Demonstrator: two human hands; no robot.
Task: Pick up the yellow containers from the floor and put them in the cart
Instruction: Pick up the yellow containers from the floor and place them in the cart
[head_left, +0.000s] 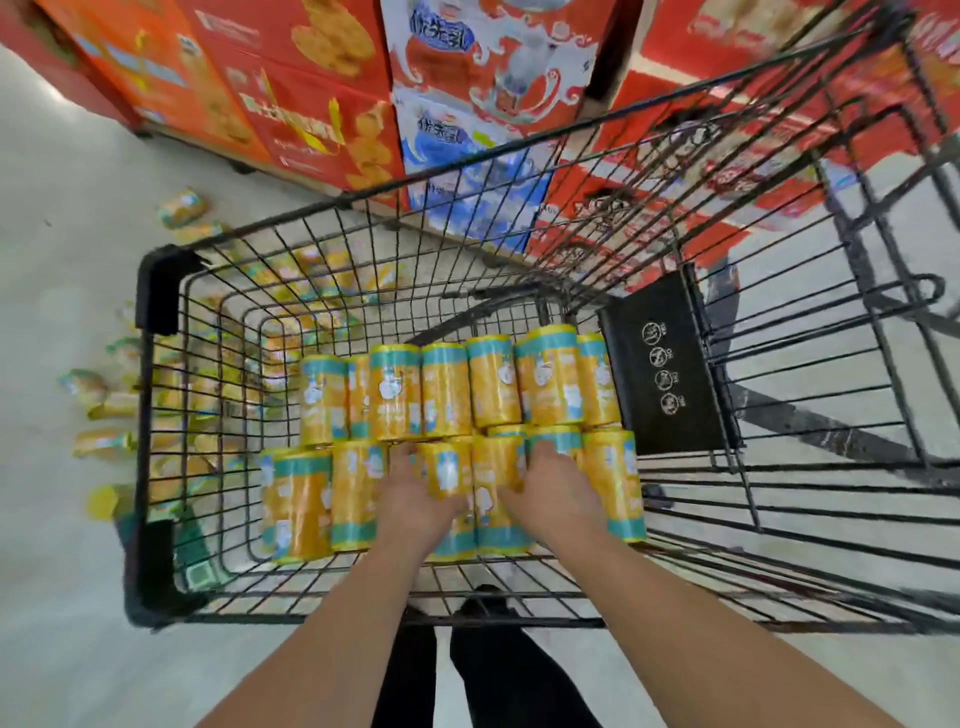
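cans (447, 389): two rows lying side by side in the cart (156, 291); more scattered on the floor (62, 260) to its left.
left hand (415, 499): fingers curled round a near-row can.
right hand (558, 488): fingers curled over the can two along.
behind: stacked red boxes (311, 78).

I count about fourteen cans (447, 389) in one cart (156, 291), in two rows of roughly seven. Floor cans (104, 441): six-plus, too blurred for an exact count. Two hands: left hand (421, 499), right hand (556, 488).
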